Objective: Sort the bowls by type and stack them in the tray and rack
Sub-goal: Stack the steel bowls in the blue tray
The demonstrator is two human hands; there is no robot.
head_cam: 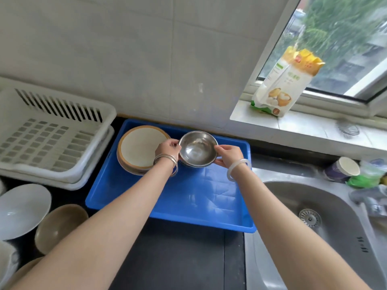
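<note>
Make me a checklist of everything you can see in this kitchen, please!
Surface: dark counter, steel sink at right.
Job's things: steel bowl held over the blue tray; tan-rimmed bowls stacked in the tray; white rack holds no bowls; white bowl and tan bowl wait on the counter.
Clutter: paper cup, flour bag on the sill.
Grippers: left hand and right hand, fingers on the steel bowl's rim.
Cables: nothing seen.
Surroundings: tiled wall, window.
</note>
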